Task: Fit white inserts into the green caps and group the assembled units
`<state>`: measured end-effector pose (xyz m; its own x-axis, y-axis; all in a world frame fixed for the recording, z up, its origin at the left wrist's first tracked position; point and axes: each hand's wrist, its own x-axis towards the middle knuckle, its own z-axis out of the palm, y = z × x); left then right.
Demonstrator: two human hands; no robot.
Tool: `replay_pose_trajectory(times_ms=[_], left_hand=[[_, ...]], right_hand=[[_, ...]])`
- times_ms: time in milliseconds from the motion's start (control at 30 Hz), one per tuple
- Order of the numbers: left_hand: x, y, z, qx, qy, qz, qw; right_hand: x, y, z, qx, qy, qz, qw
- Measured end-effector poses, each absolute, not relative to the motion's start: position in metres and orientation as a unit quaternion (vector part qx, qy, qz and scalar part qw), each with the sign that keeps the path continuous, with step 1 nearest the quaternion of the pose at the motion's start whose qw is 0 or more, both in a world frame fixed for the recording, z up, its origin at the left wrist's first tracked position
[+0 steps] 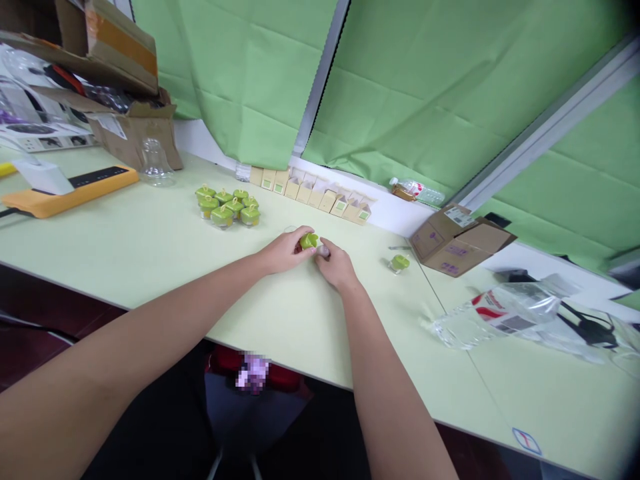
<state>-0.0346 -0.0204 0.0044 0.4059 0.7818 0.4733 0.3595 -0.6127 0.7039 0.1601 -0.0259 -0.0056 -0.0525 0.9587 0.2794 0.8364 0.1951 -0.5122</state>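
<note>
My left hand point(284, 254) is closed around a small green plastic cap point(309, 241) with a notched rim, held just above the table point(295, 313). Close beside it, my right hand point(340, 268) pinches a small whitish, rounded piece point(324, 251) whose kind I cannot make out. The two pieces are nearly touching. Left of my hands stand several small clear containers with green lids point(222, 217), each with a loop on top. One more green-lidded container point(399, 263) sits alone to the right.
A row of small cardboard boxes point(320, 196) lines the wall. An open carton point(457, 241) and a large clear plastic bottle point(500, 310) lie at right. A drink bottle point(416, 191) rests on the ledge. At left are an orange power strip point(75, 193) and a clear bottle point(156, 163).
</note>
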Motion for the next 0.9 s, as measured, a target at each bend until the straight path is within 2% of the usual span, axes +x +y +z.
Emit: replay_pose_trajectory(times_ms=[200,400,467,700,900], left_hand=[[-0.034,-0.018,0.002,0.794,0.359,0.418,0.257],[-0.034,-0.016,0.000,0.793,0.347,0.420,0.274],[-0.034,-0.014,-0.002,0.794,0.344,0.419,0.275],[-0.033,-0.018,0.004,0.827,0.313,0.402,0.235],[-0.031,-0.024,0.009,0.839,0.371,0.374,0.135]], right_hand=[[0.161,-0.026,-0.001,-0.620,-0.682,0.171,0.349],[0.161,-0.029,0.017,-0.592,-0.588,0.159,0.528],[0.158,-0.031,0.021,-0.568,-0.585,0.158,0.557],[0.139,-0.036,0.018,-0.525,-0.703,0.096,0.470],[0.129,-0.036,0.016,-0.531,-0.685,0.122,0.484]])
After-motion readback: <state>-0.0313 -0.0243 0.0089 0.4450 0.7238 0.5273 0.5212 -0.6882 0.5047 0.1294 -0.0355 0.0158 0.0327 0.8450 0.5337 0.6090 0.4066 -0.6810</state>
